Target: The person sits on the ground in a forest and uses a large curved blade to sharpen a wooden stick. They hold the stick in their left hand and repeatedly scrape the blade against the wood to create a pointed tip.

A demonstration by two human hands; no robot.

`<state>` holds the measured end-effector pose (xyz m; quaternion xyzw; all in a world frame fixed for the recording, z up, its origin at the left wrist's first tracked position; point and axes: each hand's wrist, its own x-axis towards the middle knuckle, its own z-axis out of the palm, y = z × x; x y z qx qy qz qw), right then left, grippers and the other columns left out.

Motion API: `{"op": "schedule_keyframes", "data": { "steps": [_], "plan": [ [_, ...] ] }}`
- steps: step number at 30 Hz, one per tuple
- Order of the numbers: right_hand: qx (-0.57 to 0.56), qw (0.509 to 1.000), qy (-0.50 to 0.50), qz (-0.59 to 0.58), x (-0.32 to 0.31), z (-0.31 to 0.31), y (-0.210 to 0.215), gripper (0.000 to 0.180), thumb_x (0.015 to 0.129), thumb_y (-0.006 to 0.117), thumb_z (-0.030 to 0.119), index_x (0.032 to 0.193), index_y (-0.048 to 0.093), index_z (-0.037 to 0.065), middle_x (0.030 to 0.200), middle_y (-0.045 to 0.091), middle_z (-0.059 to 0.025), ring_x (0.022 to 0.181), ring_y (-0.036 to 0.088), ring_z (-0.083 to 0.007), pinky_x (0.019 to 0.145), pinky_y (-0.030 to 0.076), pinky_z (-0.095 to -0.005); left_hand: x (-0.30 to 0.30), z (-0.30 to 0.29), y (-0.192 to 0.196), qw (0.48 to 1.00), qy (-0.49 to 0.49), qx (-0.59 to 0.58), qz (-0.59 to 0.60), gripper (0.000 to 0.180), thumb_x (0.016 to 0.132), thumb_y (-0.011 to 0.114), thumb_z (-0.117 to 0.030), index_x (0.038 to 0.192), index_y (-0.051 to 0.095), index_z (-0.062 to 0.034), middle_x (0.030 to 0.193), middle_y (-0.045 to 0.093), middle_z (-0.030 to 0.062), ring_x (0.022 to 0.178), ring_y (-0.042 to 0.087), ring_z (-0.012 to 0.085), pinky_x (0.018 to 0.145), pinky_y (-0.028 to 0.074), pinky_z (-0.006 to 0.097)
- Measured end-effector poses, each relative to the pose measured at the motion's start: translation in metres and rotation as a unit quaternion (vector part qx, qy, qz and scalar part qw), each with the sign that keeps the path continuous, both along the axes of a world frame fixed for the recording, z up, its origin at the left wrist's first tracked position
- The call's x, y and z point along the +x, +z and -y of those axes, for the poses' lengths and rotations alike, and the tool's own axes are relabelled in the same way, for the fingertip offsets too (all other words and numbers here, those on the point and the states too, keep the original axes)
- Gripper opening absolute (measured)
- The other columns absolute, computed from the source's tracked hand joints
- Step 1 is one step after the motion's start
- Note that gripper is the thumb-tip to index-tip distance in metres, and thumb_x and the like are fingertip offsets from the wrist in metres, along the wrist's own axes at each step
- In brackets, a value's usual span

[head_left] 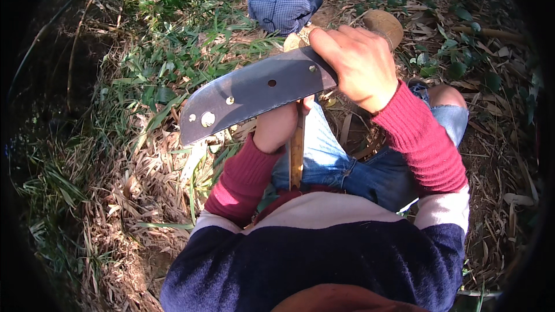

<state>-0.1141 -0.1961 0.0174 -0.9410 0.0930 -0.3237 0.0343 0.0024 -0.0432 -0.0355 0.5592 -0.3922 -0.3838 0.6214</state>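
My right hand is closed round the handle of a machete, whose round wooden butt shows beyond my fingers. Its broad dark blade, with a hole and several bright spots, slants down to the left across the view. Below and partly behind that blade, my left hand grips a narrow yellow-brown strip that looks like split bamboo. The strip's lower end points at my waist. Above the blade's upper edge shows a pale wooden end; whether it belongs to the strip is hidden. Most left fingers are covered by the blade.
My jeans-clad legs are bent under my arms. Ahead sits another person in a checked shirt, back turned. Part of someone else shows at the top right edge. Dry leaves and green plants cover the ground.
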Motion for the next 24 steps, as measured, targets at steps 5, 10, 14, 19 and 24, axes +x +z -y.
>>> {"op": "schedule_keyframes", "data": {
  "steps": [5, 10, 14, 19, 24],
  "plan": [
    [-0.029, 0.998, 0.047, 0.011, 0.01, 0.02, -0.011, 0.016, 0.085, 0.059, 0.017, 0.1, 0.056, 0.014, 0.075, 0.061, -0.0053, 0.073, 0.066, -0.028, 0.06, 0.053, -0.0427, 0.005, 0.007, -0.018, 0.993, 0.001, -0.028, -0.118, 0.033, 0.108, 0.043, -0.03, 0.11, 0.058, -0.0003, 0.072, 0.057, 0.0046, 0.059, 0.05, 0.0119, 0.057, 0.043, 0.026],
    [0.006, 0.976, -0.175, -0.131, -0.022, 0.143, -0.013, 0.013, 0.091, 0.061, 0.013, 0.102, 0.056, 0.01, 0.086, 0.07, -0.0135, 0.082, 0.069, -0.0364, 0.067, 0.053, -0.0496, -0.037, -0.021, 0.056, 0.967, -0.135, -0.076, -0.204, 0.034, 0.105, 0.049, -0.026, 0.122, 0.059, 0.0015, 0.074, 0.059, 0.0027, 0.053, 0.051, 0.0087, 0.05, 0.04, 0.021],
    [0.075, 0.967, -0.239, 0.057, -0.067, 0.155, -0.024, 0.016, 0.092, 0.069, 0.013, 0.095, 0.055, 0.006, 0.082, 0.069, -0.0123, 0.074, 0.069, -0.0289, 0.064, 0.05, -0.0402, 0.016, -0.01, 0.025, 0.973, 0.01, -0.027, -0.231, 0.034, 0.108, 0.046, -0.024, 0.13, 0.056, 0.0002, 0.085, 0.059, 0.0002, 0.058, 0.053, 0.006, 0.052, 0.043, 0.02],
    [0.262, 0.946, -0.158, 0.103, -0.059, 0.092, -0.008, 0.019, 0.087, 0.073, 0.011, 0.09, 0.056, 0.004, 0.075, 0.071, -0.0083, 0.069, 0.069, -0.0154, 0.065, 0.05, -0.0283, 0.003, 0.004, 0.023, 0.977, -0.035, -0.061, -0.202, 0.034, 0.108, 0.048, -0.024, 0.132, 0.055, -0.001, 0.084, 0.059, 0.0014, 0.061, 0.055, 0.0067, 0.055, 0.045, 0.021],
    [0.302, 0.948, -0.017, 0.097, -0.042, 0.037, 0.002, 0.029, 0.076, 0.075, 0.002, 0.096, 0.054, 0.004, 0.084, 0.072, -0.0139, 0.078, 0.072, -0.0339, 0.068, 0.054, -0.0341, -0.002, 0.001, 0.028, 0.984, 0.005, -0.042, -0.173, 0.031, 0.108, 0.049, -0.023, 0.128, 0.055, -0.0003, 0.084, 0.06, 0.0037, 0.065, 0.057, 0.0098, 0.057, 0.046, 0.023]
  ]
}}
